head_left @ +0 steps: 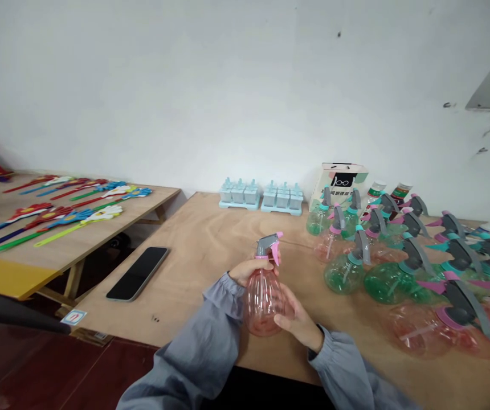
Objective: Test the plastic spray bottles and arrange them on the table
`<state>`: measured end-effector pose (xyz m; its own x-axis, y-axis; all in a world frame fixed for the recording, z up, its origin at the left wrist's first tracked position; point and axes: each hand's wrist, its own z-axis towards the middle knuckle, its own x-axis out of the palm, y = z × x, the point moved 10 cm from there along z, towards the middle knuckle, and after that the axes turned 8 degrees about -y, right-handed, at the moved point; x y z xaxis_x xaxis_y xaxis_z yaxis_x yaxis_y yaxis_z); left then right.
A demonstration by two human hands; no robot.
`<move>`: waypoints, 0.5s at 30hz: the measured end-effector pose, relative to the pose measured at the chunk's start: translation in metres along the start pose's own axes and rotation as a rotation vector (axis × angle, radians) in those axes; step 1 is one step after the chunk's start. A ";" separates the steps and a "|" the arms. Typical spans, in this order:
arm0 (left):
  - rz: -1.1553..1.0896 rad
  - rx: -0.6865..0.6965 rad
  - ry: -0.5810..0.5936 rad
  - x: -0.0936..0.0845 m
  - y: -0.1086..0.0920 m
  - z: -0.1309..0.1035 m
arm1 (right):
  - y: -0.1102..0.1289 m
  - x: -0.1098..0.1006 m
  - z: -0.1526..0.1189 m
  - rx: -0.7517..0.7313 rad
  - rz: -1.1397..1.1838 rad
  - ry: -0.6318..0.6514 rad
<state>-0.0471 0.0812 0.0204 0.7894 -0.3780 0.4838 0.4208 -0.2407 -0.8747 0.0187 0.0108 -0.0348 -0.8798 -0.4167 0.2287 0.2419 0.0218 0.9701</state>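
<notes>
A clear pink spray bottle (264, 302) with a grey and pink trigger head stands upright between my hands at the table's front. My left hand (251, 269) is wrapped round its neck, just below the trigger head. Against the bottle's lower right side my right hand (297, 319) is cupped, thumb in front and fingers behind. To the right are several more spray bottles, among them a green one (344, 273) and a large pink one (424, 330).
A phone (138, 273) lies on the wooden table (194, 228) to the left. Two pale blue popsicle molds (239, 195) and a printed box (339, 181) stand by the wall. On the separate left table, several colourful hand-shaped clappers (69, 218) lie in rows.
</notes>
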 end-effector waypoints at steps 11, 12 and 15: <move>0.011 0.146 -0.021 0.001 -0.025 -0.003 | 0.141 -0.086 -0.109 -1.258 -0.631 -0.899; 0.005 0.152 -0.032 -0.001 -0.026 -0.003 | 0.149 -0.093 -0.119 -1.335 -0.688 -0.974; 0.025 0.127 -0.108 -0.013 -0.023 -0.002 | 0.169 -0.117 -0.129 -1.380 -0.815 -1.167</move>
<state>-0.0677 0.0894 0.0340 0.8409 -0.2825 0.4616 0.4482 -0.1147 -0.8866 0.2153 -0.0538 0.0914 -0.5814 0.7430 0.3316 -0.6937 -0.6656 0.2752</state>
